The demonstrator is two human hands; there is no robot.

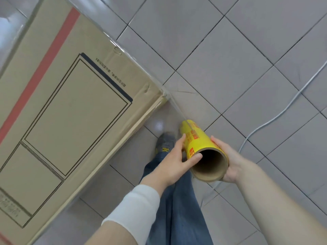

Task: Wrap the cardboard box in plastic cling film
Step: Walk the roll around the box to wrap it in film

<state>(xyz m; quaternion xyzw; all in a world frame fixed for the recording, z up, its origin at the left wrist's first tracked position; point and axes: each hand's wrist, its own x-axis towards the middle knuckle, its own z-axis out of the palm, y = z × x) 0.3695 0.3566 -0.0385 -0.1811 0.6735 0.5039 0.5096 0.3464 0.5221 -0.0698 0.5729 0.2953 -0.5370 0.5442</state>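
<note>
A large flat cardboard box point(70, 103) with a red stripe and black printed frames fills the left of the head view, and clear film shines along its far edge. A yellow cling film roll point(200, 140) with a brown cardboard core is held just off the box's near corner. A taut strip of cling film point(174, 105) runs from the roll up to that corner. My left hand point(169, 161) grips the roll's left side, thumb near the open end. My right hand point(228, 156) cups the roll from the right and underneath.
The floor is grey tile point(230, 59). A white cable point(276, 117) snakes across it at the right, passing behind my right arm. My jeans leg point(177, 200) and grey shoe point(164, 142) are below the roll, close to the box's edge.
</note>
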